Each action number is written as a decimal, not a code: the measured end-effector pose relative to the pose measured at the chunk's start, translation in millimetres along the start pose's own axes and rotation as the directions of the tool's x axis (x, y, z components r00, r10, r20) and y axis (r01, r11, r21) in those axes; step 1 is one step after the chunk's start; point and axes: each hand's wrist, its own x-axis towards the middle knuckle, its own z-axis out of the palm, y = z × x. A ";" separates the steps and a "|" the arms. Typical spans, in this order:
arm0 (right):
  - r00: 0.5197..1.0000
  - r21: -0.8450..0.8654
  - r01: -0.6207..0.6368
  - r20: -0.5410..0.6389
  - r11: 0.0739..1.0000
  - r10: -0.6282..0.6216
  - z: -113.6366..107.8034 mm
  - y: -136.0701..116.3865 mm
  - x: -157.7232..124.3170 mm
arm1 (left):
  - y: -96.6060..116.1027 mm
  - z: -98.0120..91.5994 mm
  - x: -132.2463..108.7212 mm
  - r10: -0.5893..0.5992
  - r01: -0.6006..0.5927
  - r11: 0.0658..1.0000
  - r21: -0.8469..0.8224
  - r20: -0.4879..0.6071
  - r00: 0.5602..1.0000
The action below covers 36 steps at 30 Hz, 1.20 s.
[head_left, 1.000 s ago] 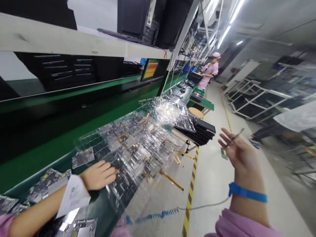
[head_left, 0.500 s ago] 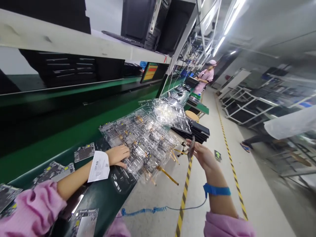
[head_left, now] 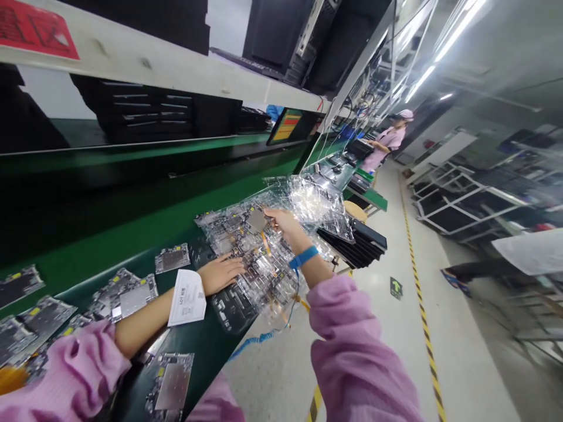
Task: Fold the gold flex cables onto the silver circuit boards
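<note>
My left hand (head_left: 221,273) lies on the near edge of a clear plastic tray (head_left: 246,258) of small circuit boards, fingers curled against it. A white paper label (head_left: 187,297) rests over that wrist. My right hand (head_left: 284,225) reaches over the tray and pinches a small grey circuit board (head_left: 255,220) with an orange flex strip hanging from it. A blue wrist strap (head_left: 303,257) with a coiled blue cord (head_left: 250,343) is on my right wrist. The tray sits on the green bench (head_left: 132,234).
Loose circuit boards (head_left: 127,296) lie on the bench to the left and near my body. Crumpled clear trays (head_left: 319,202) and a black tray stack (head_left: 360,243) sit further along. A person in pink (head_left: 389,140) works far down the line. Yellow-black floor tape (head_left: 422,316) marks the aisle.
My right hand has swung from out over the aisle back across the clear tray, carrying the small board. My left hand stays at the tray's near edge. The camera has turned left.
</note>
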 end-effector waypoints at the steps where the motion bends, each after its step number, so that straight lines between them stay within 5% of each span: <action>1: 1.000 -0.027 -0.002 -0.011 1.000 0.002 2.8 5.4 11.5 | -0.7 0.2 0.5 -0.007 0.007 1.000 -0.013 -0.001 1.000; 7: 0.983 -0.213 0.145 0.144 0.966 -0.116 -9.2 6.6 35.3 | -9.4 -6.9 -0.9 -0.042 0.035 0.989 -0.142 -0.041 0.998; 13: 0.864 -0.378 0.377 0.473 0.846 -0.174 13.6 -11.4 63.0 | -2.4 -15.9 -10.0 -0.236 0.142 0.913 -0.382 -0.212 0.948; 15: 0.833 -0.422 0.419 0.531 0.804 -0.155 33.2 -11.7 77.5 | -0.4 -13.7 -12.1 -0.435 0.254 0.836 -0.487 -0.306 0.847; 17: 0.813 -0.455 0.452 0.565 0.767 -0.144 54.1 -9.7 90.9 | -3.0 -7.4 -12.0 -0.666 0.375 0.694 -0.614 -0.351 0.658; 19: 0.797 -0.474 0.481 0.586 0.737 -0.143 73.4 -6.5 101.4 | -9.2 1.3 -9.8 -0.831 0.433 0.509 -0.744 -0.295 0.471; 21: 0.786 -0.485 0.504 0.602 0.715 -0.145 89.0 -2.8 108.3 | -15.8 8.9 -7.0 -0.906 0.421 0.338 -0.842 -0.170 0.387; 27: 0.780 -0.514 0.527 0.610 0.677 -0.144 107.1 8.1 112.5 | -18.5 6.8 -2.8 -0.910 0.317 0.052 -0.947 0.086 0.406; 36: 0.824 -0.566 0.531 0.518 0.631 -0.229 109.2 22.4 98.3 | -12.9 -7.9 6.1 -0.916 0.305 -0.067 -0.950 0.180 0.358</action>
